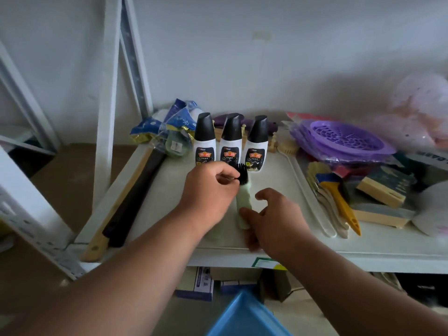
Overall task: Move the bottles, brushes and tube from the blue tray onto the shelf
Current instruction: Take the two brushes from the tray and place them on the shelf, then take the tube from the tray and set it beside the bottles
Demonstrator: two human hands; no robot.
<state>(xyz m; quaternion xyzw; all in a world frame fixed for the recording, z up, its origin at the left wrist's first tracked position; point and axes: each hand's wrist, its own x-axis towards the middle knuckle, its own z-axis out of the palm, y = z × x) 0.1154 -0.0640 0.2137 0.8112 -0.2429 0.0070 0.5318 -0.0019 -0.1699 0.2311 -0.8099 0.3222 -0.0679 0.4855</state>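
The left hand [208, 187] pinches the black bristle end of a pale green brush [243, 200] lying on the shelf [278, 180]. The right hand [274, 217], fingers loosely spread, touches its handle with the thumb

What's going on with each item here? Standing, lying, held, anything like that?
Three bottles: upright in a row on the shelf, black caps on.
Brush: lying on the shelf, black bristles toward the bottles.
Left hand: fingers curled at the brush's bristle end.
Right hand: fingers spread over the pale handle.
Blue tray: below the shelf edge, contents out of view.
Yellow-handled brush: lying flat on the right.
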